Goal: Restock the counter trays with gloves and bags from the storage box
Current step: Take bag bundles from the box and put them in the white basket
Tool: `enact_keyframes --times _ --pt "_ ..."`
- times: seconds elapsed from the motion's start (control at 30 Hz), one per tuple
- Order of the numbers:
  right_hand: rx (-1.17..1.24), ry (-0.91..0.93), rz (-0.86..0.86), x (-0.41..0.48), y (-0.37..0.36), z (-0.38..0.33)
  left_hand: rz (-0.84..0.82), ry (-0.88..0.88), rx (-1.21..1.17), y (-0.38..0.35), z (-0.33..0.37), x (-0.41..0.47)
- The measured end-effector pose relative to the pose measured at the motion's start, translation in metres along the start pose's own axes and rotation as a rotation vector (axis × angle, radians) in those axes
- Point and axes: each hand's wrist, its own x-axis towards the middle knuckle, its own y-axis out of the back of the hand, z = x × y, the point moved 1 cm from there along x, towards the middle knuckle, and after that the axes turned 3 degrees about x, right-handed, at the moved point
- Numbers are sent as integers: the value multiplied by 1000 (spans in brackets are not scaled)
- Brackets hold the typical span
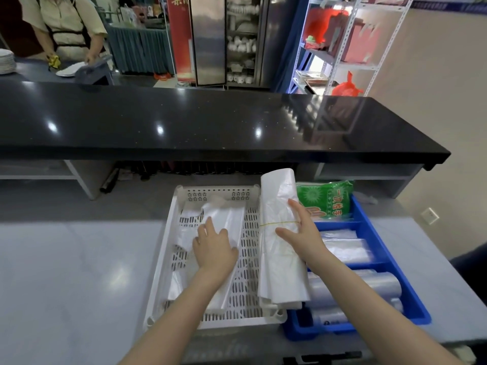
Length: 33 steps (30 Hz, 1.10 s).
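A white perforated tray [168,233] lies on the grey counter with thin plastic bags [226,214] flat inside it. My left hand [213,246] rests palm down on those bags, fingers spread. A long bundle of white bags [279,259], tied with a yellow rubber band, lies along the tray's right rim. My right hand [300,227] grips that bundle at the band. Just to the right stands a blue divided tray [390,256] holding clear bag rolls [347,246] and a green glove pack [326,198] at its far end.
A raised black countertop [210,122] runs across behind the trays. Beyond it a person in an apron handles plates at the far left. Metal shelves [342,43] stand at the back right. Grey counter surface [66,272] extends to the left of the white tray.
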Motion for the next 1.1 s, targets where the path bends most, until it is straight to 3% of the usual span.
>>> enact_keyframes --times 0.13,0.27,0.53,0.83,1.1 --pt "-25 6 -17 0 -1 -3 -75 -70 55 -13 18 -16" --pt "-28 11 -37 1 -3 -7 -48 -99 66 -6 15 -13" --pt "70 -35 -128 5 -25 -14 161 46 -264 53 -33 -1" --pt "209 -300 -175 3 -126 -7 387 54 -147 124 -65 -8" --pt "-65 -226 -110 4 -142 -3 365 29 -54 119 -62 -17"
